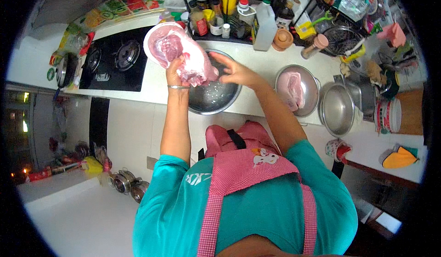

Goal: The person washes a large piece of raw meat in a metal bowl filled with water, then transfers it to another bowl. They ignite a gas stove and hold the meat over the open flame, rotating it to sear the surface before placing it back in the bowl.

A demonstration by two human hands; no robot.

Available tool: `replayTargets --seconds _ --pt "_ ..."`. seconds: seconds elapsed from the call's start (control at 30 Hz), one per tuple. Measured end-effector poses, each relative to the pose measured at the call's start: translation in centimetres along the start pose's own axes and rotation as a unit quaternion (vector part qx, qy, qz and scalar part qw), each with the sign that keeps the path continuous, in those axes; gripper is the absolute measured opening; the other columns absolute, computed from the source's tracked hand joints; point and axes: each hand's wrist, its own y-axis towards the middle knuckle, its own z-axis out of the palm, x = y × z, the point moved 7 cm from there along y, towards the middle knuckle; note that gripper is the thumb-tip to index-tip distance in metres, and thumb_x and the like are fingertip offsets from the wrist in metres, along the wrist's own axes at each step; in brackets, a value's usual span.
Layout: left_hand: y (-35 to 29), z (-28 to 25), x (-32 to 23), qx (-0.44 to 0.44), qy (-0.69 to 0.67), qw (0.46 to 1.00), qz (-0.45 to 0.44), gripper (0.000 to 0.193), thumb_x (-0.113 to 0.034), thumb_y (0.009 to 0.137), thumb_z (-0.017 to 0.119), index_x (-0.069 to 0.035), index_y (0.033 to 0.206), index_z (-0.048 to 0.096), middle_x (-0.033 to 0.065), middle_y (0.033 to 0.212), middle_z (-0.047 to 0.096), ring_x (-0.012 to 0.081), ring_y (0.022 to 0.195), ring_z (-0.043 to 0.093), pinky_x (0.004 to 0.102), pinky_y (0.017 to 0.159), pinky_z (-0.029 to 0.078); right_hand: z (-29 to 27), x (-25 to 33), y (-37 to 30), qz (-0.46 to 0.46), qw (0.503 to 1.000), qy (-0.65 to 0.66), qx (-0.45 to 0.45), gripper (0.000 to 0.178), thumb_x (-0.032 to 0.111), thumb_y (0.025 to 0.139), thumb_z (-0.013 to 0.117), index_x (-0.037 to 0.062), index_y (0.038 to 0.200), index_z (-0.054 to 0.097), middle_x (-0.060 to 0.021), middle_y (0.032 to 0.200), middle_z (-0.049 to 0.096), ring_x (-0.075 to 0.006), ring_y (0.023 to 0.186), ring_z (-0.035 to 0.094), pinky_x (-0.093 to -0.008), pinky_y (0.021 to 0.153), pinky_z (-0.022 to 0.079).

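While we are lifting a big slab of raw meat (177, 50) in our left hand (177, 71), fingers closed around its lower edge near the top centre of the frame, our right hand (236, 71) is hovering open and empty over the metal bowl (213, 96). Another piece is lying in a second bowl (310, 91) to the right, so we judge the work partly done. We cannot make out what the first bowl is holding, and the crowded shelf items are blurring together.

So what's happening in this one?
A person in a teal shirt and pink apron stands at a kitchen counter. The left hand holds a large raw meat slab up above a metal bowl; the right hand is open beside it. Another meat piece lies in a second metal bowl.
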Motion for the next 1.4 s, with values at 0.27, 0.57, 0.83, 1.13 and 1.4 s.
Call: replayTargets --seconds 0.27,0.57,0.83,1.13,1.4 --pt "-0.9 2.7 -0.5 0.028 0.034 0.999 0.030 0.055 -0.002 0.071 0.064 0.000 0.124 0.048 0.0113 0.109 0.060 0.0219 0.094 0.063 0.0335 0.082 0.053 2.8 4.1 4.1 -0.042 0.995 0.016 -0.084 0.110 0.021 0.056 0.088 0.0068 0.144 0.023 -0.0143 0.133 0.047 -0.0251 0.120 0.048 -0.0403 0.101 0.040" --pt "-1.9 4.5 -1.6 0.019 0.010 0.998 0.067 0.052 0.003 0.072 0.061 0.000 0.122 0.049 0.0109 0.107 0.060 0.0219 0.093 0.063 0.0337 0.081 0.053 3.2 5.6 4.2 -0.039 0.977 -0.142 -0.152 0.112 0.017 0.048 0.084 0.0030 0.142 0.025 -0.0168 0.127 0.052 -0.0271 0.116 0.054 -0.0361 0.098 0.043" --pt "-2.9 6.9 -3.0 0.048 0.023 0.996 0.078 0.056 0.007 0.070 0.060 -0.002 0.124 0.048 0.0114 0.111 0.060 0.0227 0.097 0.063 0.0335 0.084 0.053 3.4 4.4 4.5 -0.121 0.965 -0.107 -0.205 0.109 0.018 0.048 0.085 0.0034 0.140 0.027 -0.0210 0.121 0.056 -0.0329 0.113 0.056 -0.0378 0.097 0.044" --pt "-2.7 7.2 -3.1 0.060 0.013 0.996 0.067 0.053 0.007 0.070 0.059 0.000 0.122 0.049 0.0120 0.110 0.060 0.0229 0.097 0.062 0.0341 0.085 0.052 3.7 4.9 3.9 -0.150 0.958 -0.085 -0.228 0.103 0.013 0.051 0.083 0.0015 0.139 0.029 -0.0188 0.126 0.052 -0.0289 0.117 0.052 -0.0361 0.099 0.042" --pt "-2.7 6.8 -3.1 0.063 0.022 0.997 0.039 0.053 0.006 0.069 0.061 0.000 0.120 0.051 0.0115 0.107 0.061 0.0224 0.095 0.063 0.0342 0.084 0.052 4.1 4.7 3.7 -0.097 0.988 0.001 -0.119 0.091 0.011 0.061 0.081 0.0005 0.137 0.032 -0.0142 0.125 0.052 -0.0227 0.115 0.052 -0.0361 0.098 0.043"
